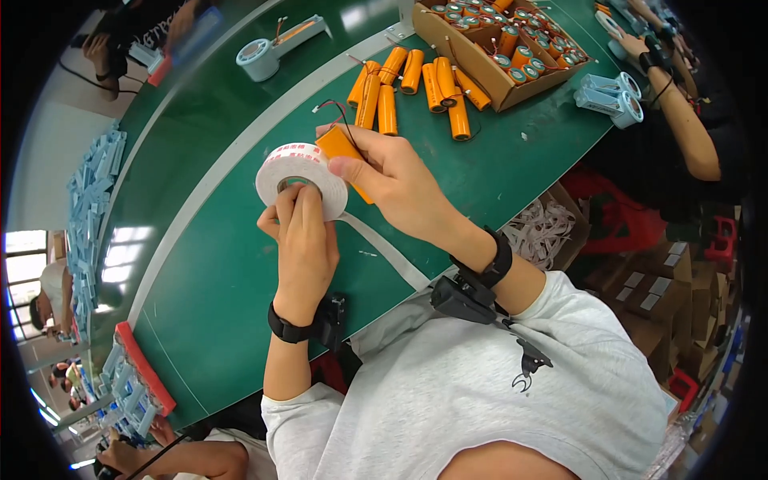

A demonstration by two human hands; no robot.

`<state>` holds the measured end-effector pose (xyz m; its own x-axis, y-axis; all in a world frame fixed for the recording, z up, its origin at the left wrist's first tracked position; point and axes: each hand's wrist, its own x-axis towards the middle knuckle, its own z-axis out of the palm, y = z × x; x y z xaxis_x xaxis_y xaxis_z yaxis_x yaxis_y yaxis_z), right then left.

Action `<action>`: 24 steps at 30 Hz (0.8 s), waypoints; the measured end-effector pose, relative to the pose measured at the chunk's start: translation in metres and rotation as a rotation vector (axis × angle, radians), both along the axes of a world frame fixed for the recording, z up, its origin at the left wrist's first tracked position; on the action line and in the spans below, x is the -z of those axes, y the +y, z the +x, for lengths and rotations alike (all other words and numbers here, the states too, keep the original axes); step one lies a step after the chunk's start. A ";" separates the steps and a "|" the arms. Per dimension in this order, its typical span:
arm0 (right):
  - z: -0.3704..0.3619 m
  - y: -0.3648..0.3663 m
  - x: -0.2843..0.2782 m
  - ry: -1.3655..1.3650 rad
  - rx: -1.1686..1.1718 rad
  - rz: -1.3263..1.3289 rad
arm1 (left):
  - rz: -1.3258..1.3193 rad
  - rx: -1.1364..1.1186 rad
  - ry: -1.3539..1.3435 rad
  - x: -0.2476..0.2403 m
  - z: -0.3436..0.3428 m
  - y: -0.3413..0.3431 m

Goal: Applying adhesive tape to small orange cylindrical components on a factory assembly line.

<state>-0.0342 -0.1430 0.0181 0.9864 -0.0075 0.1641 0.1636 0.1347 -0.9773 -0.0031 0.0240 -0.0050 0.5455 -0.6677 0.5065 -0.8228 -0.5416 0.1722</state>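
My left hand (302,240) grips a wide roll of white tape (280,174) with red print, its fingers pushed into the core. In my right hand (394,180) is an orange cylindrical battery (338,146) with thin red and black wires at its far end. The battery lies right against the roll's edge, between my thumb and fingers; whether tape sticks to it I cannot tell. Beyond my hands, several loose orange batteries (387,110) with wires lie on the green table (232,272).
An open cardboard box (488,76) of upright batteries stands at the far right. Light blue fan-like housings (612,100) sit near it, another housing (258,61) at the back. A bin of white strips (544,232) is below the table edge. Co-workers' arms (692,132) show around.
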 end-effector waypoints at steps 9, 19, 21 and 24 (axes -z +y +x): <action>0.004 0.015 0.011 -0.127 0.080 0.363 | -0.064 0.001 0.141 -0.013 -0.012 -0.008; 0.014 -0.001 0.011 0.061 -0.062 0.208 | 0.013 0.017 0.080 -0.015 -0.010 -0.011; 0.017 0.002 0.012 -0.010 0.150 0.532 | -0.066 -0.021 0.117 -0.009 -0.014 -0.015; 0.023 0.010 0.010 -0.034 0.276 0.720 | -0.217 -0.096 0.193 -0.002 -0.015 -0.016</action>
<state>-0.0110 -0.1330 0.0086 0.9276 -0.3694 0.0556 0.3124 0.6854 -0.6577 -0.0178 0.0082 -0.0027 0.7010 -0.4960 0.5125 -0.7104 -0.5492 0.4402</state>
